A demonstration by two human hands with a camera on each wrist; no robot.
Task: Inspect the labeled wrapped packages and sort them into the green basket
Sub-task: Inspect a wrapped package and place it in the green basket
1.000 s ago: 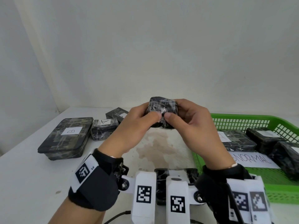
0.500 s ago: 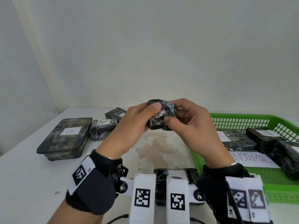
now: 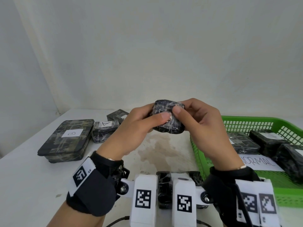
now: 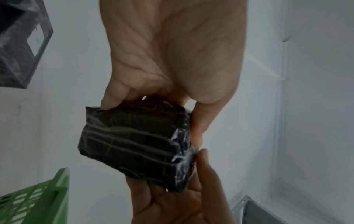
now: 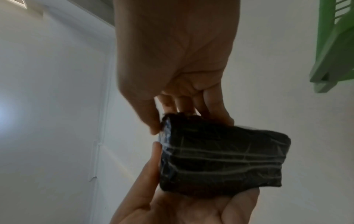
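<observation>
A small black wrapped package (image 3: 168,118) is held in the air between both hands, above the middle of the white table (image 3: 24,177) and just left of the green basket (image 3: 246,119). The left hand (image 3: 131,133) grips its left end, thumb on the near face and fingers curled behind; the right hand (image 3: 206,128) pinches the right end, thumb tip beside the left thumb. Three wrapped packages (image 3: 242,142) lie inside the basket near a paper sign (image 3: 260,162). Toward the table's far left edge sit a large package labeled B (image 3: 65,140) and two smaller ones (image 3: 103,131).
</observation>
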